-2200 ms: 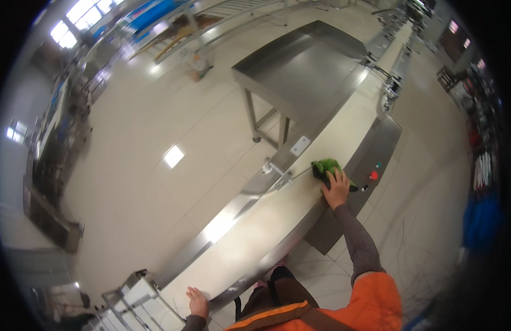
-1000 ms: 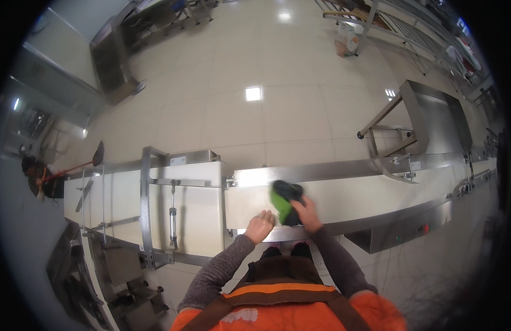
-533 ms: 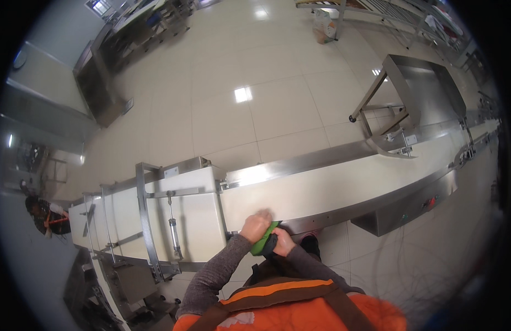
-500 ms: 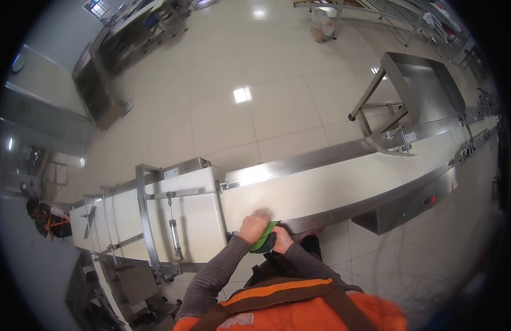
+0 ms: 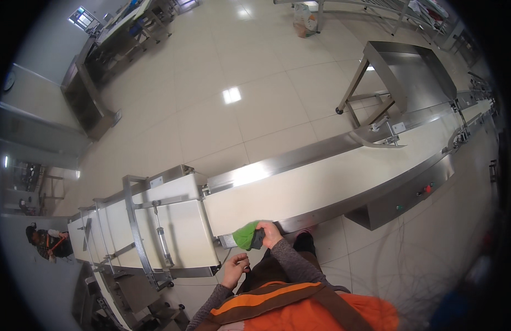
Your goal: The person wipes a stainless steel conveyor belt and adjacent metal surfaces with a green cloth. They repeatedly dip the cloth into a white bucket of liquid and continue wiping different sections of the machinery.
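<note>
My right hand grips a bunched green and dark-grey cloth at its grey side. The cloth hangs at the near edge of the conveyor, next to the gap between two belt sections, and its green part bulges to the left. Lower and to the left, my left hand is away from the cloth, its fingers loosely bent and slightly apart with nothing seen in them. Beyond the cloth stretches the long cream conveyor belt.
Metal crossbars and a cylinder stand over the left belt section. A control box with buttons juts from the near side. A steel chute stands at the far right. Another person is at the far left end.
My left hand has let go of the cloth and drawn back toward me, down and left. My right hand has moved up and left, and the green part now shows more fully.
</note>
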`<control>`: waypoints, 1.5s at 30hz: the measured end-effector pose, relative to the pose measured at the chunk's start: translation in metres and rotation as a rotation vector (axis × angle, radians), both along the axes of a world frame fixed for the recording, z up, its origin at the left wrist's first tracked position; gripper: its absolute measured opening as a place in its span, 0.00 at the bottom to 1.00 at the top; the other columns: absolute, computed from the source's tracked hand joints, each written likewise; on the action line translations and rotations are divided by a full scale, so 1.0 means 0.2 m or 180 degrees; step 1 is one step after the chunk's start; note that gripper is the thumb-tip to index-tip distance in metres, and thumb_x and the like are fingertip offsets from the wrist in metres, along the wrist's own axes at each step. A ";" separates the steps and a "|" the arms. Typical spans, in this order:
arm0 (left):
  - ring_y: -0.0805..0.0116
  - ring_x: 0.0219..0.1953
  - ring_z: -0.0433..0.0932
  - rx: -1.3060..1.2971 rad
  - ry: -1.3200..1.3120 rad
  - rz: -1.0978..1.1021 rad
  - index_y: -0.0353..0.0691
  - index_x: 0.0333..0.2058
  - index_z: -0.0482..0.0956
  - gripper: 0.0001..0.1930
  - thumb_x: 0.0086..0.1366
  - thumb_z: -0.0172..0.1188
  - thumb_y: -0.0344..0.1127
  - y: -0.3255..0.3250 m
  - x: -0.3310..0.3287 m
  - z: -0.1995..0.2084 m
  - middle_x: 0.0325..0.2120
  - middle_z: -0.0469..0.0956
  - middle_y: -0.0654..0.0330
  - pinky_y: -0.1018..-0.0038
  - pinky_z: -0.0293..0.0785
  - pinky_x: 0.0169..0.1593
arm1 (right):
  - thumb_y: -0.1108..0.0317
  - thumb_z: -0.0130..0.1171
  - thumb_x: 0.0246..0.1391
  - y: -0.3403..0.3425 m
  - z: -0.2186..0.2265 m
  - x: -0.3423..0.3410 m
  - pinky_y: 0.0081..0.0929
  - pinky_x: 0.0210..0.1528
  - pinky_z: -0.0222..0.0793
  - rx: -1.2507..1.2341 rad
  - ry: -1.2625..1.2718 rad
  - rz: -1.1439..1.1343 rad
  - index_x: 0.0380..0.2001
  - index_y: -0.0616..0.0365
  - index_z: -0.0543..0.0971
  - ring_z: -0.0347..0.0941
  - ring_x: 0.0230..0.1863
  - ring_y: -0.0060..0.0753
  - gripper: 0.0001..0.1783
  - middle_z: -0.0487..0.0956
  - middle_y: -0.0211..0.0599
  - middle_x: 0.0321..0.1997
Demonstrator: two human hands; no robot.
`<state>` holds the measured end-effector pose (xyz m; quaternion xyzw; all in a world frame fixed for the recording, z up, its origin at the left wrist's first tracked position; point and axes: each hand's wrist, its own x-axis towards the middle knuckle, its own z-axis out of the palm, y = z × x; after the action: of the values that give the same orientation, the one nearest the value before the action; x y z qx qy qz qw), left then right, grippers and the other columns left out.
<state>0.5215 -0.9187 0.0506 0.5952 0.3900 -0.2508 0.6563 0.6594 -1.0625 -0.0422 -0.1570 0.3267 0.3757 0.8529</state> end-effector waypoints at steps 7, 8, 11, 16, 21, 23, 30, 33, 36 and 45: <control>0.63 0.52 0.71 -0.1153 -0.0366 0.1259 0.39 0.58 0.64 0.22 0.69 0.51 0.40 -0.05 0.26 0.01 0.54 0.70 0.58 0.63 0.70 0.53 | 0.76 0.51 0.47 -0.18 -0.10 0.03 0.33 0.44 0.73 -0.0009 -0.0312 -0.0326 0.23 0.62 0.74 0.75 0.35 0.35 0.03 0.77 0.39 0.30; 0.63 0.54 0.70 -0.1382 -0.0279 0.1667 0.41 0.57 0.65 0.20 0.69 0.50 0.39 -0.05 0.29 -0.02 0.53 0.70 0.59 0.64 0.69 0.54 | 0.76 0.51 0.47 -0.19 -0.06 0.04 0.34 0.43 0.73 0.0015 -0.0278 -0.0334 0.23 0.62 0.74 0.75 0.35 0.35 0.03 0.77 0.39 0.30; 0.65 0.56 0.67 -0.1950 -0.0287 0.1768 0.44 0.57 0.66 0.19 0.69 0.49 0.40 -0.17 0.44 0.06 0.53 0.71 0.61 0.64 0.67 0.56 | 0.73 0.54 0.51 -0.20 -0.03 0.04 0.32 0.45 0.72 -0.0034 -0.0580 0.0093 0.26 0.64 0.76 0.75 0.38 0.34 0.05 0.77 0.38 0.31; 0.66 0.52 0.71 -0.1719 -0.0774 0.2173 0.43 0.53 0.68 0.17 0.65 0.51 0.31 -0.18 0.31 -0.05 0.50 0.73 0.61 0.70 0.66 0.57 | 0.75 0.55 0.54 -0.08 0.00 0.09 0.30 0.44 0.75 0.0408 -0.0342 0.0891 0.33 0.67 0.78 0.77 0.38 0.33 0.06 0.79 0.40 0.35; 0.64 0.51 0.73 -0.1439 -0.1040 0.1982 0.41 0.47 0.72 0.15 0.60 0.54 0.27 -0.18 0.36 -0.14 0.47 0.75 0.60 0.69 0.66 0.57 | 0.75 0.56 0.53 0.00 -0.10 0.03 0.28 0.43 0.73 0.0372 -0.1067 0.0665 0.31 0.66 0.77 0.76 0.38 0.31 0.04 0.78 0.38 0.34; 0.63 0.50 0.74 -0.1477 -0.1013 0.2014 0.39 0.44 0.74 0.14 0.57 0.54 0.25 -0.21 0.40 -0.17 0.45 0.77 0.59 0.68 0.66 0.58 | 0.75 0.58 0.47 -0.04 -0.16 0.01 0.25 0.43 0.71 -0.0401 -0.2291 0.0640 0.31 0.64 0.78 0.75 0.37 0.30 0.05 0.79 0.37 0.33; 0.61 0.46 0.76 -0.1898 -0.0700 0.1895 0.33 0.42 0.76 0.14 0.56 0.52 0.26 -0.36 0.54 -0.22 0.41 0.79 0.56 0.67 0.67 0.56 | 0.73 0.63 0.40 -0.35 -0.02 0.11 0.28 0.43 0.71 -0.2026 -0.3716 0.0844 0.33 0.63 0.78 0.77 0.37 0.37 0.13 0.80 0.42 0.33; 0.60 0.44 0.77 -0.1972 -0.0670 0.2018 0.29 0.37 0.77 0.13 0.52 0.52 0.23 -0.46 0.59 -0.26 0.39 0.80 0.53 0.67 0.68 0.56 | 0.74 0.60 0.46 -0.49 0.07 0.17 0.27 0.43 0.71 -0.1754 -0.3301 0.0692 0.31 0.63 0.78 0.76 0.36 0.32 0.07 0.79 0.38 0.32; 0.60 0.42 0.77 -0.2029 -0.0703 0.1671 0.26 0.38 0.77 0.13 0.53 0.51 0.23 -0.62 0.67 -0.24 0.38 0.79 0.51 0.68 0.69 0.54 | 0.75 0.55 0.50 -0.58 -0.05 0.17 0.28 0.42 0.72 -0.0687 -0.1354 0.0188 0.26 0.66 0.77 0.75 0.33 0.33 0.04 0.78 0.38 0.31; 0.62 0.43 0.77 -0.2491 -0.0074 0.0975 0.28 0.43 0.76 0.14 0.57 0.52 0.25 -1.20 0.96 -0.26 0.40 0.79 0.53 0.69 0.71 0.50 | 0.79 0.55 0.44 -1.22 0.06 0.38 0.34 0.42 0.74 -0.0770 -0.0271 -0.0998 0.27 0.65 0.76 0.75 0.33 0.37 0.04 0.77 0.39 0.30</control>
<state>0.7133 -1.1584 -0.0010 0.2389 0.3418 -0.2728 0.8670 0.7362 -1.3072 -0.0295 -0.2213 0.3536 0.1893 0.8889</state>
